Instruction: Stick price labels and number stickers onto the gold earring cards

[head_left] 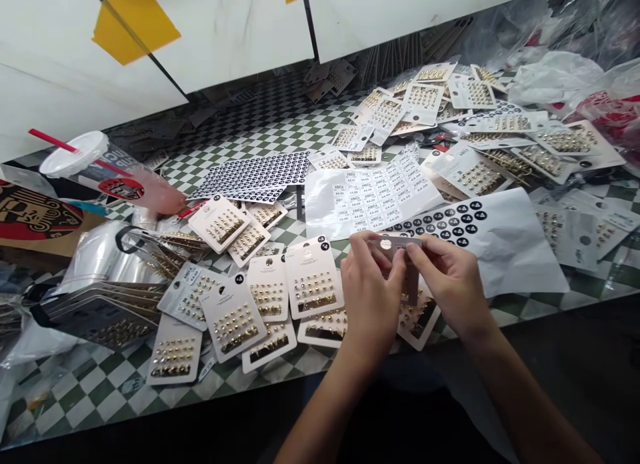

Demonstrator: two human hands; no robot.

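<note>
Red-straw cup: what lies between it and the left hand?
Several stud cards lie between the red-straw cup and the left hand, some overlapping, as the head view shows.
</note>
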